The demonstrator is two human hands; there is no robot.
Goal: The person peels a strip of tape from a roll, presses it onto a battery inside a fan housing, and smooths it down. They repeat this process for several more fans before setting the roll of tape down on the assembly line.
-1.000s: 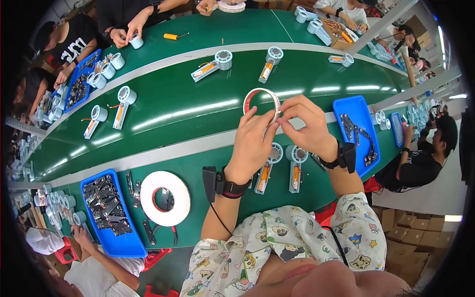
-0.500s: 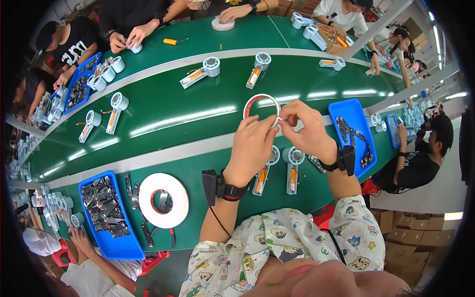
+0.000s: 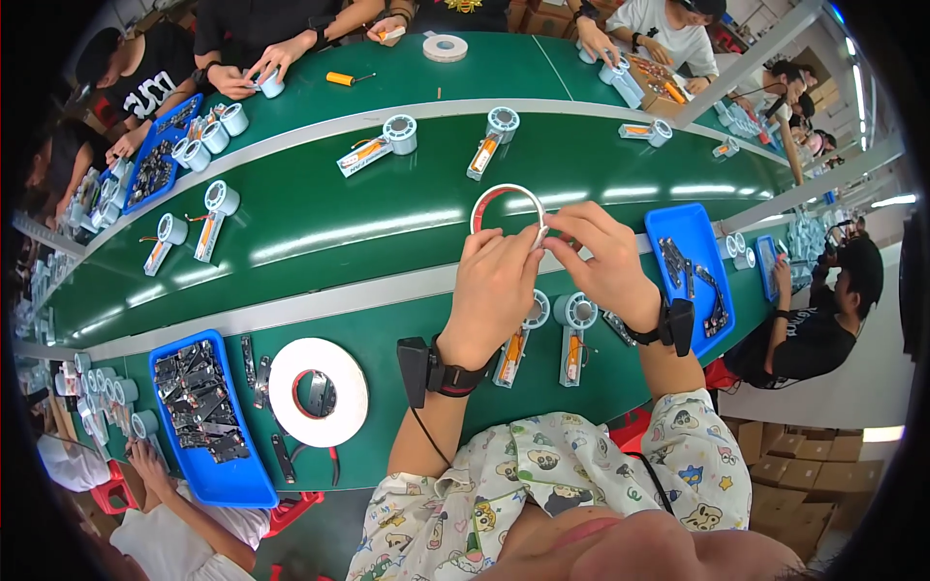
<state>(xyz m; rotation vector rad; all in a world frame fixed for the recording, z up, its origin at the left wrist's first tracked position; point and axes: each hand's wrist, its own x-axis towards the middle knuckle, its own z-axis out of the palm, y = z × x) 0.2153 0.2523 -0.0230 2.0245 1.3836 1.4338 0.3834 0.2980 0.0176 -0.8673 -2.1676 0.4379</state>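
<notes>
My left hand [image 3: 492, 290] is closed on a thin ring-shaped tape roll [image 3: 477, 207], white outside with a red inner face, held upright above the bench edge. At the roll's right side, the fingers of my right hand [image 3: 608, 266] pinch together close to my left fingertips. A bit of whitish tape seems to be between them, but it is too small to make out fully. Below my hands lie two light-blue housings with round, fan-like heads, one [image 3: 573, 353] beneath my right hand and another [image 3: 511, 358] partly covered by my left.
A big white tape roll [image 3: 349, 392] lies left of my forearm, beside red-handled pliers [image 3: 334, 465]. Blue trays with black parts stand at left [image 3: 262, 479] and right [image 3: 712, 228]. Several housings ride the green belt [image 3: 320, 218] beyond a metal rail. Co-workers sit around.
Housings on the belt have shifted left. My right fingers have moved slightly while staying at the roll. Across the belt, a co-worker's hand has left the white roll; another reaches to housings at back right.
</notes>
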